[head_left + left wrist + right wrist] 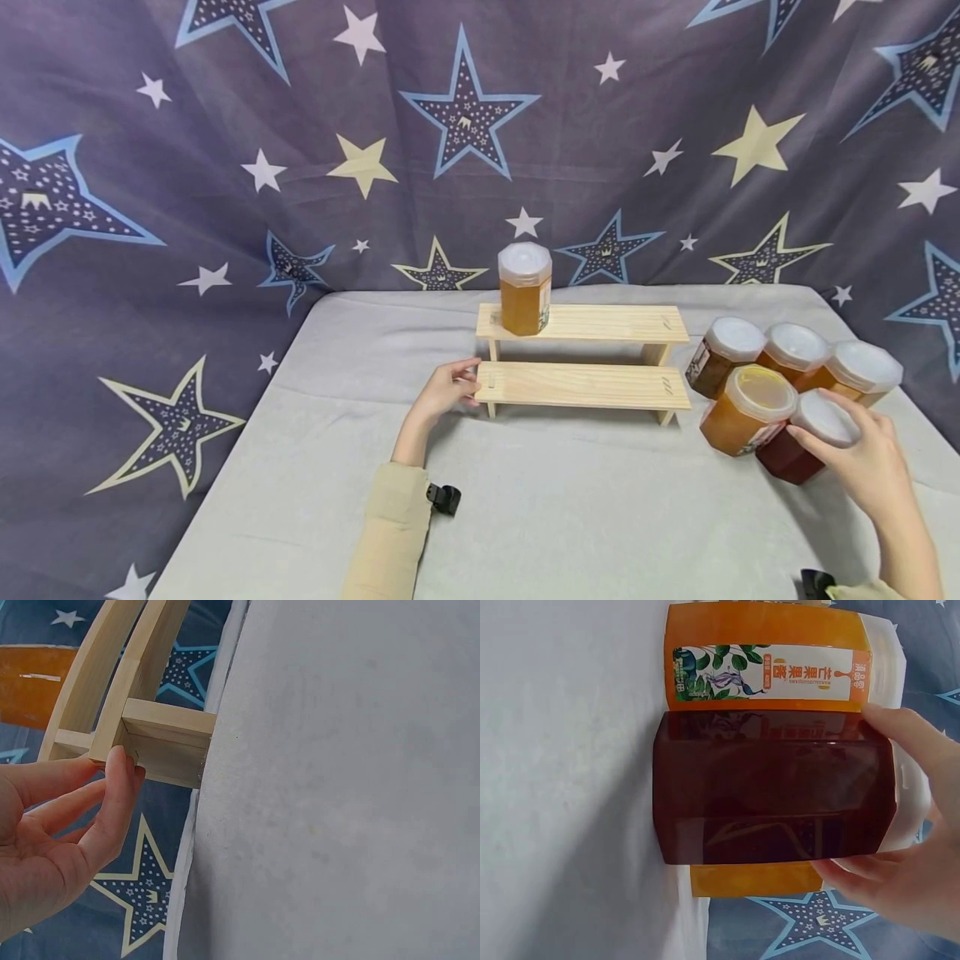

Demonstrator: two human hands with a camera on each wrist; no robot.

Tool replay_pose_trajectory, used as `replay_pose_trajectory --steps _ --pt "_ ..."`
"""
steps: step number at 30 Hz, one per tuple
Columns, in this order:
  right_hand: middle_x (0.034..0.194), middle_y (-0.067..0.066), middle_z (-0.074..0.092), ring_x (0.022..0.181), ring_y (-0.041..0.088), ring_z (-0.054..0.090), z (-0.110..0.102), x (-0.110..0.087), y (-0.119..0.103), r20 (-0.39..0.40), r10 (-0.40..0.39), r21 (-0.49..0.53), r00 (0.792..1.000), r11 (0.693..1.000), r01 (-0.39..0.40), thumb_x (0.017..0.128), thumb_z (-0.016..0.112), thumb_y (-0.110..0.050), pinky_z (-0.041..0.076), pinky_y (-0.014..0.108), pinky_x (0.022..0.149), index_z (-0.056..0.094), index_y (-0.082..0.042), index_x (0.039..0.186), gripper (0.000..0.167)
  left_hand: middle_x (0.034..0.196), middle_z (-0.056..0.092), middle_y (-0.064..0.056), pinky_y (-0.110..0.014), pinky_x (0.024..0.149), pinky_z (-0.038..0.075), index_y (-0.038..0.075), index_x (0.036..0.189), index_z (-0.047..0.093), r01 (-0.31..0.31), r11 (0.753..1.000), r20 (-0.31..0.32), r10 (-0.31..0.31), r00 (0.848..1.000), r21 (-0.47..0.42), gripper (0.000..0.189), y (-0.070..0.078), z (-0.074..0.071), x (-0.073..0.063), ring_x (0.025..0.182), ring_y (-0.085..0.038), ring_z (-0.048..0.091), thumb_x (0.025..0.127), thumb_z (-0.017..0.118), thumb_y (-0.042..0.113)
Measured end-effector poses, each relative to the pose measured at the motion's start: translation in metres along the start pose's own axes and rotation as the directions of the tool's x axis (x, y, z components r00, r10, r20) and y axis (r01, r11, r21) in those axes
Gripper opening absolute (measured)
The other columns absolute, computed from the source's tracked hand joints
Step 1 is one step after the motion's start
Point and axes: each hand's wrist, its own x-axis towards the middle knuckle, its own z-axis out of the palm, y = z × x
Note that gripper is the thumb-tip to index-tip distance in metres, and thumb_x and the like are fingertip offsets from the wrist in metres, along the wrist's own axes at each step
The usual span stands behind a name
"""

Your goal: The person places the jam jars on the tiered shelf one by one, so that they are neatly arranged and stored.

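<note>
A two-tier wooden shelf (577,386) stands on the cloth-covered table. My left hand (444,392) pinches the left end of its lower board, thumb and fingers at the corner in the left wrist view. One amber jar (525,292) with a white lid sits upright on the upper board, toward the left. At the right, my right hand (862,454) grips a dark red jar (776,791) around its white lid, thumb on one side and fingers on the other. Right beside that jar is an orange jar (772,675) with a printed label, its lid yellowish in the head view.
Behind the gripped jar are a brown jar (727,354) and two amber jars, one with a wide white lid (866,367). The brown jar is close to the shelf's right end. A star-patterned curtain (300,208) hangs behind the grey table cloth (600,500).
</note>
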Motion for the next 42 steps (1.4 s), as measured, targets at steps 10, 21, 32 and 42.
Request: replay_pose_trajectory --steps 10,21,32,42 --pt "0.107 0.024 0.042 0.097 0.024 0.038 0.009 0.008 0.026 -0.12 -0.003 -0.002 0.993 1.0 0.003 0.068 0.075 -0.023 0.033 0.044 0.072 0.051 -0.012 0.125 0.063 0.089 0.05 -0.022 -0.049 0.073 0.054 -0.012 0.126 0.039 0.001 1.0 0.055 -0.001 0.998 -0.008 0.048 0.015 -0.002 -0.009 0.057 -0.012 0.053 0.079 0.05 -0.015" --pt "0.104 0.015 0.044 0.093 0.021 0.042 0.026 0.029 0.086 -0.311 0.026 -0.035 0.95 0.999 -0.039 0.057 0.082 -0.029 0.034 0.051 0.072 0.058 -0.026 0.119 0.066 0.088 0.05 -0.021 -0.053 0.075 0.052 -0.014 0.126 0.038 -0.014 1.0 0.063 0.014 0.998 -0.007 0.047 0.026 0.0 -0.017 0.057 -0.011 0.052 0.08 0.049 -0.015" --pt "0.1 0.019 0.045 0.086 0.0 0.036 -0.005 0.024 0.03 -0.375 -0.049 -0.057 0.926 0.998 0.03 0.056 0.081 -0.019 0.031 0.037 0.063 0.064 -0.013 0.11 0.057 0.083 0.051 -0.013 -0.04 0.065 0.058 -0.009 0.125 0.043 -0.008 1.0 0.024 0.008 1.0 0.001 0.047 0.003 -0.001 -0.002 0.055 -0.01 0.053 0.079 0.052 -0.014" --pt "0.105 0.024 0.045 0.096 0.023 0.041 -0.023 0.023 -0.01 -0.412 -0.114 -0.041 0.904 0.993 0.107 0.061 0.074 -0.006 0.033 0.022 0.077 0.06 -0.005 0.113 0.054 0.083 0.051 -0.013 -0.041 0.066 0.058 -0.009 0.125 0.043 -0.005 1.0 0.027 0.005 1.0 -0.006 0.047 0.004 -0.001 -0.002 0.055 -0.01 0.053 0.079 0.052 -0.013"
